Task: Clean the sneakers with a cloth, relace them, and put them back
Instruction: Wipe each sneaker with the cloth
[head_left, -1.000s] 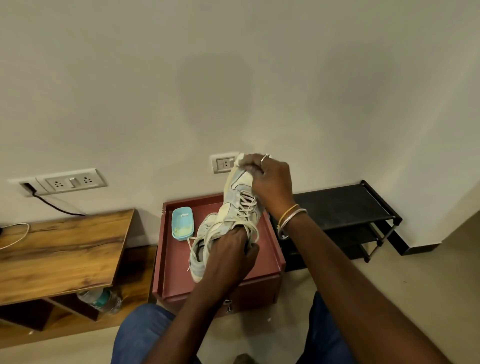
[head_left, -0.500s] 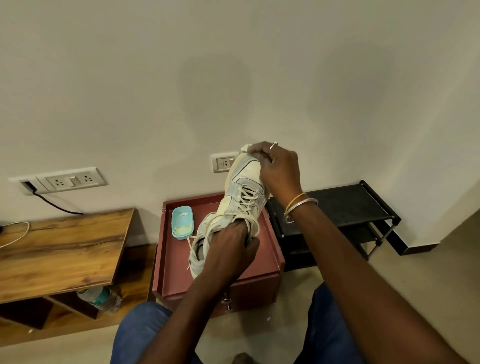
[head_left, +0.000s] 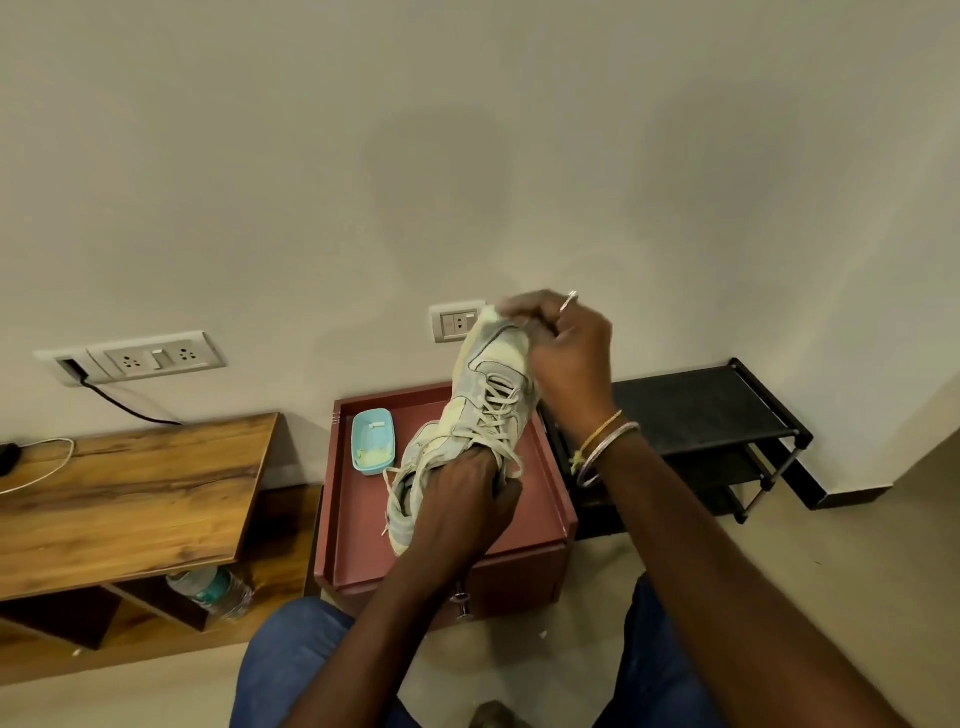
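Right hand has crept up toward the toe tip versus a second ago; shoe barely shifted. Head view: pale grey-and-cream lace-up sneaker is held toe-up over the maroon tray-topped cabinet, laces threaded. Left hand grips it round the collar. Right hand's fingers pinch a small pale cloth against the toe. Step: wiping, early in task. Next: work cloth down the sides, keep left clamp firm. Right of the cabinet: black metal shoe rack.

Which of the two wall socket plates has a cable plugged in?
The wide plate at left, above the wooden desk: a black cable leaves its left end. The small plate behind the sneaker has none visible.
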